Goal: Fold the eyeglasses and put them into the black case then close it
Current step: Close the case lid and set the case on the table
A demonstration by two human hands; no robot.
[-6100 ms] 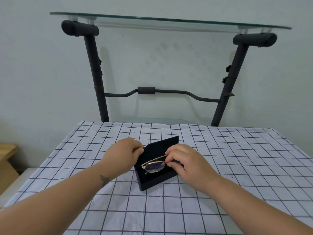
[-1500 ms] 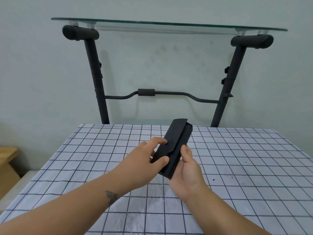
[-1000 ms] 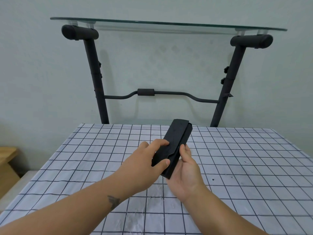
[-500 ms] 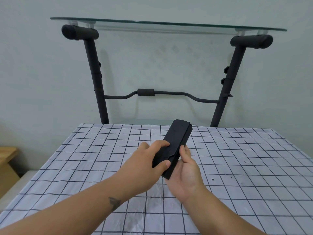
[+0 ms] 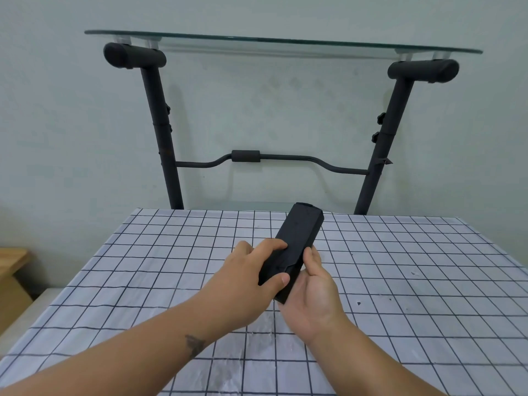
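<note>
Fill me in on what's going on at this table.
A person holds a black case in both hands above a table with a checked cloth. The left hand grips its near end from the side, thumb and fingers wrapped over it; the right hand cradles it from below. The case looks closed, tilted with its far end raised. No eyeglasses are visible. A glass-topped stand sits behind the table.

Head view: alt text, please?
Both hands hold a closed black case tilted above a grid-patterned tablecloth: left hand grips its near end, right hand cradles beneath. Eyeglasses not visible.
</note>
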